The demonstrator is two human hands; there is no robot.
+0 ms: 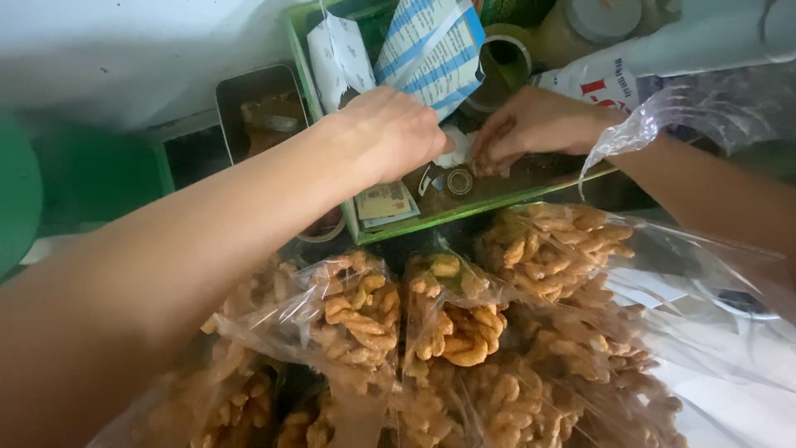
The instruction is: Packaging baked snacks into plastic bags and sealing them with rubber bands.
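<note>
Both my arms reach into a green tray (464, 207) at the top of the view. My left hand (390, 133) is knuckles up, its fingers curled down onto a small white piece (454, 151). My right hand (531, 124) comes in from the right with its fingertips bunched right beside that piece; whether they grip anything is hidden. A clear plastic bag (655, 124) hangs crumpled by my right wrist. A small round metal ring (458, 181) and folded paper notes (383, 202) lie in the tray under the hands.
Several clear bags of golden twisted fried snacks (452, 323) fill the lower half. A blue-and-white striped paper packet (431, 46) stands in the tray. A dark metal tin (261, 112) sits to the left, a tape roll (502, 58) and jars at the back.
</note>
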